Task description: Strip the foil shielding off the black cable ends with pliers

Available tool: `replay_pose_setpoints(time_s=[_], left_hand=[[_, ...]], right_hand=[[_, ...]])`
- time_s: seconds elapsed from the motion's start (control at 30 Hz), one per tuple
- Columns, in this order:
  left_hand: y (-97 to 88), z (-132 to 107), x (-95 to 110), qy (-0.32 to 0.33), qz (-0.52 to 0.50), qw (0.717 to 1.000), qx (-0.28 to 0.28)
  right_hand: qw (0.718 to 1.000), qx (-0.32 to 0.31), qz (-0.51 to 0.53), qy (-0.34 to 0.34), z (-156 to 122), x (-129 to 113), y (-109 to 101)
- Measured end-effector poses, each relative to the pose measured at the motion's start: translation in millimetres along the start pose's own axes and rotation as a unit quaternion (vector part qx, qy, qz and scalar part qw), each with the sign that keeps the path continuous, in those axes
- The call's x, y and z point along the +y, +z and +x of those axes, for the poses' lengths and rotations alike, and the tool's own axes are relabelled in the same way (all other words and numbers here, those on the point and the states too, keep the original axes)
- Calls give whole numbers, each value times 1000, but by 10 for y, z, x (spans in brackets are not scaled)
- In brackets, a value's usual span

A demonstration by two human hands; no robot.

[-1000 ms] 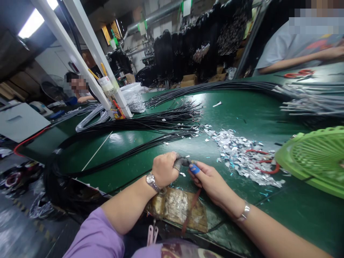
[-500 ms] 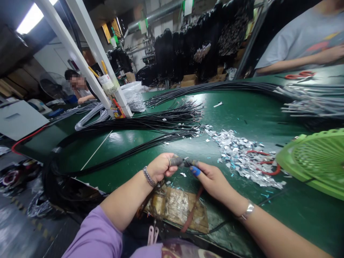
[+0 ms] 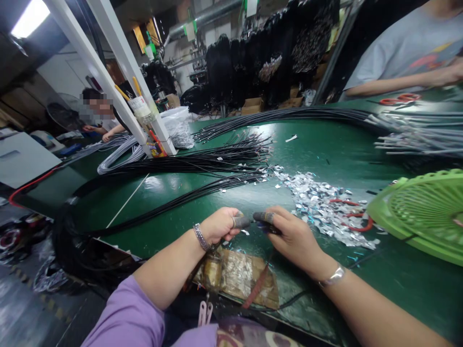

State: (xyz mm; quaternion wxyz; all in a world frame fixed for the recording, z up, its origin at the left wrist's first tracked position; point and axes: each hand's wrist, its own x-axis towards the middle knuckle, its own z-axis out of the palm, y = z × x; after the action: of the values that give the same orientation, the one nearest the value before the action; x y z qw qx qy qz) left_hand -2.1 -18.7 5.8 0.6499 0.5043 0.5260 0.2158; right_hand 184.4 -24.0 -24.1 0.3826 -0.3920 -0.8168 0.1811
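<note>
My left hand (image 3: 224, 225) is closed in a pinch above the green table (image 3: 173, 217), with a grey cover on its thumb or finger. What it grips is too small to make out. Just to the right, my right hand (image 3: 289, 233) is closed too, its covered fingers curled. Something dark shows at its fingertips, but I cannot tell whether it is a held piece or a finger cover. A small gap separates the two hands. Beyond them lies a bundle of black cables (image 3: 202, 195) with trimmed ends pointing right.
Foil scraps (image 3: 314, 202) lie heaped right of centre, with red-handled scissors (image 3: 352, 219) among them. A green fan (image 3: 427, 212) stands at the right. Grey cables (image 3: 415, 132) lie behind it. A worn taped board (image 3: 246, 277) sits at the near edge. Co-workers sit left and right.
The fingertips, which met around a small dark piece, are now apart. My right hand has turned over, its blue-covered thumb mostly hidden now, while my left hand stays nearly in place.
</note>
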Motion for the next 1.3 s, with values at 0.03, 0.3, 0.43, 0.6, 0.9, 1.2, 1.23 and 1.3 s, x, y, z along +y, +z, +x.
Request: replay_pose_setpoints(time_s=[0.03, 0.3, 0.43, 0.6, 0.9, 1.2, 1.23, 1.3], left_hand=[[-3, 1, -15, 10, 41, 999, 11], [-31, -52, -63, 290, 455, 836, 103], [-31, -58, -62, 350, 494, 791, 88], [-25, -26, -106, 358, 436, 816, 129], [110, -70, -118, 297, 550, 746, 230], [15, 31, -52, 161, 333, 915, 160], [1, 43, -45, 138, 243, 950, 138], [-18, 55, -28, 97, 90, 985, 111]], right_hand=[[1000, -6, 0, 8, 5, -5, -1], [948, -57, 203, 238, 76, -42, 48], [833, -129, 398, 362, 66, -48, 21], [722, -151, 555, 386, 56, -87, 21], [678, -82, 608, 405, 48, -186, 165], [899, 14, 332, 283, 39, -119, 37], [926, 24, 274, 259, 39, -85, 13], [965, 31, 158, 208, 33, -25, -15]])
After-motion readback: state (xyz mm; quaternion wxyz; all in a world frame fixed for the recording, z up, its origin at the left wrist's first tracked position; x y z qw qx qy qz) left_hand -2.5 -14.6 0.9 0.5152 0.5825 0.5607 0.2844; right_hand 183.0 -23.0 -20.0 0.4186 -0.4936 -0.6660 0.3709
